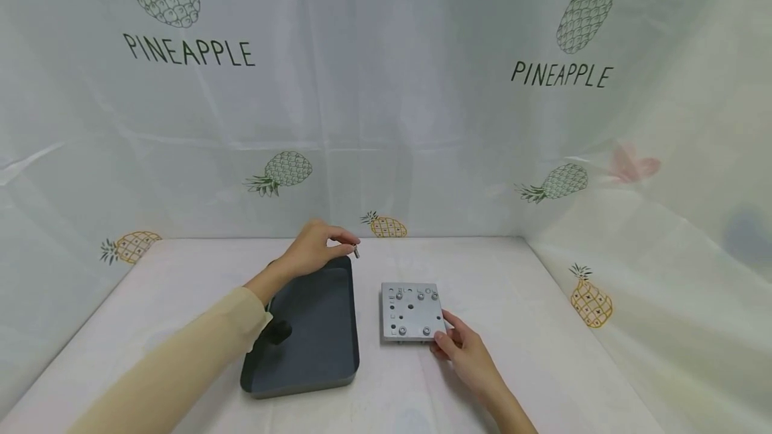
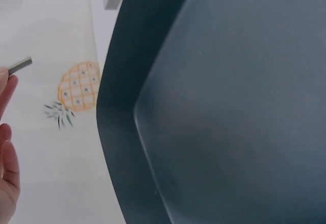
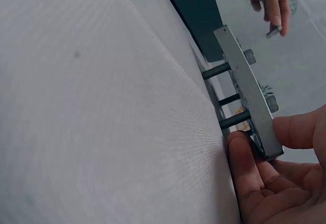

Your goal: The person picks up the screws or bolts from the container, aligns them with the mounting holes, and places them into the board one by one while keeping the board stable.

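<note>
At the middle of the worktop [image 1: 482, 273], just right of the dark tray [image 1: 319, 327], you have the metal plate [image 1: 416, 317] with its drilled face up, so its holes and the bolt heads set in it can be seen from above. Your right hand [image 1: 467, 357] has its grip closed on the near right corner, thumb on top and fingers tucked below, which probably steadies the plate and leaves most of its face uncovered. From the right wrist, bolt shanks [image 3: 235, 120] stick out under it; they seem to be why the plate stands off the cloth, though you cannot tell from these views whether every tip touches down.

Your left hand [image 1: 316, 246] is raised by the tray's far edge, its grip pinching a small metal pin [image 1: 356, 252] between thumb and fingertip. You hold it by one end, so the other end juts free beyond the fingers, a hold that looks suited to aiming a slender piece. The pin is in the air, well apart from the plate. With the tray on your left, each hand likely has its own side and the forearms need not cross.
</note>
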The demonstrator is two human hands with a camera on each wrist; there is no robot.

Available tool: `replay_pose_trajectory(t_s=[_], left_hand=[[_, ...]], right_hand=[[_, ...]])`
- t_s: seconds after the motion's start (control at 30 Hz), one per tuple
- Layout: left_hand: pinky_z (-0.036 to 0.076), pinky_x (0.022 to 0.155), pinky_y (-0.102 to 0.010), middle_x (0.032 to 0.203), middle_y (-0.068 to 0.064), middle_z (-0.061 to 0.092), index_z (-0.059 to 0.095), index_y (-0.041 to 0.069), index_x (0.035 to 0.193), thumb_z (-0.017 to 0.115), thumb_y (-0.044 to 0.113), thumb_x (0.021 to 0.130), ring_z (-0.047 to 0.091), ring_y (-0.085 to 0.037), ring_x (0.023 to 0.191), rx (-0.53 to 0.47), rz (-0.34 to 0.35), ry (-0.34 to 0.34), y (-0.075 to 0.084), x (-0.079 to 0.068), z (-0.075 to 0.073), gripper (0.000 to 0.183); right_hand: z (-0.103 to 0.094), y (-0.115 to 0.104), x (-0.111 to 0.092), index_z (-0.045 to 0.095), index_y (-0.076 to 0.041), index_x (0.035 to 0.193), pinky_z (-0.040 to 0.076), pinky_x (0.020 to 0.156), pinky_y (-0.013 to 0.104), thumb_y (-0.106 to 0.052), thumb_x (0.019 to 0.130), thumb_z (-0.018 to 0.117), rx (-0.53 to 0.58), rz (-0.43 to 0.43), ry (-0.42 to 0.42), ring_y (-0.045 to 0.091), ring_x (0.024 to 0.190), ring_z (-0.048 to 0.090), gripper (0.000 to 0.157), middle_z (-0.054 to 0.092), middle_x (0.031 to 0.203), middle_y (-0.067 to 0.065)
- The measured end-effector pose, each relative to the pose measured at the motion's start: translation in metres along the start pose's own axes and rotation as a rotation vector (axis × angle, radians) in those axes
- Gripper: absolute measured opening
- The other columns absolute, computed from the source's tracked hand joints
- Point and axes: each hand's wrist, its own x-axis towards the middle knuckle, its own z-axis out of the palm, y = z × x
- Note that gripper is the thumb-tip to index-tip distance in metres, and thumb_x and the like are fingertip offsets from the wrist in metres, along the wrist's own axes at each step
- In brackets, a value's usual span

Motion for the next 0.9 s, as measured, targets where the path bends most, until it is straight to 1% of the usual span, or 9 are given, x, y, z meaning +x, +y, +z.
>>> replay_pose_trajectory(t_s=[0.1, 0.23, 0.33, 0.4, 0.47, 0.6, 0.7, 0.9], left_hand=[[0.049, 0.105, -0.056, 0.115, 0.002, 0.08, 0.08, 0.013, 0.124, 0.074, 0.018, 0.102, 0.069, -0.026, 0.116, -0.023, 0.0, -0.012, 0.003, 0.004, 0.006, 0.024], [0.05, 0.104, -0.052, 0.117, 0.003, 0.079, 0.08, 0.016, 0.124, 0.073, 0.018, 0.102, 0.069, -0.024, 0.117, -0.035, 0.002, -0.034, 0.007, 0.01, 0.012, 0.023], [0.051, 0.103, -0.048, 0.118, 0.004, 0.079, 0.08, 0.018, 0.123, 0.073, 0.017, 0.102, 0.068, -0.021, 0.116, -0.044, 0.007, -0.06, 0.01, 0.015, 0.018, 0.022], [0.052, 0.102, -0.048, 0.117, 0.004, 0.079, 0.08, 0.018, 0.123, 0.073, 0.016, 0.102, 0.067, -0.02, 0.114, -0.048, 0.018, -0.078, 0.012, 0.02, 0.022, 0.022], [0.052, 0.101, -0.048, 0.116, 0.005, 0.079, 0.08, 0.018, 0.122, 0.073, 0.016, 0.102, 0.066, -0.018, 0.112, -0.051, 0.027, -0.097, 0.015, 0.024, 0.027, 0.022], [0.053, 0.099, -0.044, 0.115, 0.011, 0.077, 0.081, 0.022, 0.121, 0.073, 0.016, 0.103, 0.064, -0.013, 0.109, -0.047, 0.034, -0.133, 0.021, 0.033, 0.039, 0.021], [0.053, 0.098, -0.042, 0.114, 0.013, 0.077, 0.081, 0.023, 0.119, 0.073, 0.017, 0.102, 0.065, -0.011, 0.109, -0.049, 0.037, -0.157, 0.025, 0.038, 0.048, 0.02], [0.055, 0.101, -0.044, 0.113, 0.01, 0.079, 0.081, 0.016, 0.12, 0.075, 0.015, 0.1, 0.07, -0.012, 0.109, -0.082, 0.044, -0.185, 0.032, 0.044, 0.067, 0.021]], right_hand=[[0.0, 0.0, 0.0, 0.042, 0.001, 0.16, 0.061, 0.085, 0.03, -0.01, 0.107, 0.062, -0.006, -0.003, -0.002, 0.021, 0.095, 0.072, 0.058, 0.073, 0.107, 0.011], [0.0, 0.0, 0.0, 0.041, 0.002, 0.16, 0.061, 0.085, 0.03, -0.01, 0.107, 0.062, -0.015, -0.005, -0.004, 0.021, 0.095, 0.072, 0.057, 0.073, 0.108, 0.012], [0.001, 0.0, 0.0, 0.041, 0.001, 0.16, 0.061, 0.084, 0.028, -0.01, 0.107, 0.062, -0.019, 0.001, -0.004, 0.02, 0.094, 0.072, 0.057, 0.073, 0.107, 0.011], [0.001, -0.001, 0.0, 0.042, 0.0, 0.16, 0.061, 0.084, 0.027, -0.01, 0.107, 0.062, -0.017, 0.003, -0.003, 0.019, 0.095, 0.072, 0.057, 0.073, 0.107, 0.011], [0.0, -0.001, 0.0, 0.042, 0.0, 0.16, 0.061, 0.084, 0.026, -0.01, 0.107, 0.062, -0.016, 0.001, -0.002, 0.019, 0.094, 0.072, 0.057, 0.073, 0.106, 0.011], [-0.001, -0.001, 0.0, 0.042, 0.001, 0.159, 0.061, 0.084, 0.027, -0.011, 0.107, 0.063, -0.018, -0.009, -0.005, 0.019, 0.094, 0.072, 0.057, 0.073, 0.105, 0.011], [-0.001, 0.0, 0.0, 0.042, 0.001, 0.16, 0.061, 0.084, 0.026, -0.012, 0.107, 0.063, -0.028, -0.005, -0.009, 0.019, 0.094, 0.072, 0.058, 0.072, 0.105, 0.01], [0.001, 0.001, 0.001, 0.041, 0.0, 0.16, 0.061, 0.085, 0.027, -0.013, 0.107, 0.063, -0.037, 0.014, -0.007, 0.018, 0.094, 0.071, 0.059, 0.072, 0.105, 0.009]])
